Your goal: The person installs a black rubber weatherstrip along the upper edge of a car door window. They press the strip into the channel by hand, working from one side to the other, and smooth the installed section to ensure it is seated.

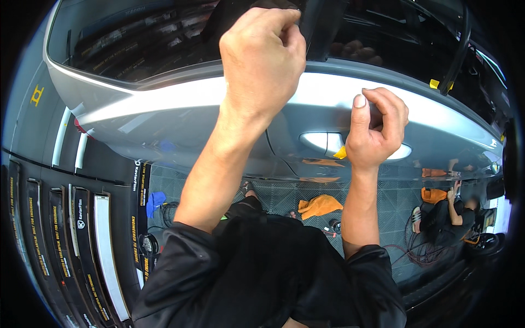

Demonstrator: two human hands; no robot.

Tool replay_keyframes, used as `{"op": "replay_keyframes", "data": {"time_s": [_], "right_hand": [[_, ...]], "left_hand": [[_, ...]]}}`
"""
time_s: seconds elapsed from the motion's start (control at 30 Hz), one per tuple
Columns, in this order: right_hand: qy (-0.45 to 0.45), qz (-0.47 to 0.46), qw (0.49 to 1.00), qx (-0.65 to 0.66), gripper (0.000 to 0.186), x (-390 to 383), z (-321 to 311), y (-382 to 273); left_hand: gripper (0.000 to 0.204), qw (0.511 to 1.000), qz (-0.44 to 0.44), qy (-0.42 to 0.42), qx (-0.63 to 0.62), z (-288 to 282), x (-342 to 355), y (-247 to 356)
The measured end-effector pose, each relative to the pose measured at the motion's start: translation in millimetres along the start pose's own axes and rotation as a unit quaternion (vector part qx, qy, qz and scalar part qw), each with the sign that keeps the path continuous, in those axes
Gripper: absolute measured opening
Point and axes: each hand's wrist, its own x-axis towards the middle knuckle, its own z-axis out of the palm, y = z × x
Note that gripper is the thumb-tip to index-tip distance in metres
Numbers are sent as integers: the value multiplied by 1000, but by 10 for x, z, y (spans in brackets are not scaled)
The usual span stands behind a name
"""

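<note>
— Where are the hands placed on the silver car door (180,109)?

— The left hand (262,54) is raised at the window edge above the door handle (322,141), its grip curled shut on something dark that cannot be made out. The right hand (374,128) is held just above the handle, thumb and bent fingers pinched together against the panel.

— And below the handle?

— An orange cloth (320,206) is seen on the floor.

Orange cloth (320,206) lies on the grated floor (377,202), blue cloth (155,201) to its left, another person (451,216) crouching far right.
</note>
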Motion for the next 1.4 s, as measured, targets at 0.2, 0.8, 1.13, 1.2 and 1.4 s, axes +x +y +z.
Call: {"op": "replay_keyframes", "data": {"time_s": [0.2,0.8,1.13,1.2,1.4], "right_hand": [[5,21,1000,-4,17,217,2,52],[6,-15,997,-72,19,202,80,149],[12,-35,996,-87,20,194,87,156],[1,-37,994,-103,20,209,56,124],[-1,-1,999,-54,18,367,-133,167]], "left_hand": [[16,998,-56,-10,-17,-7,-11,73],[15,998,-56,23,2,42,99,64],[15,999,-3,31,20,111,152,69],[14,999,-33,21,-1,99,167,85],[14,999,-1,32,30,37,216,127]]}}
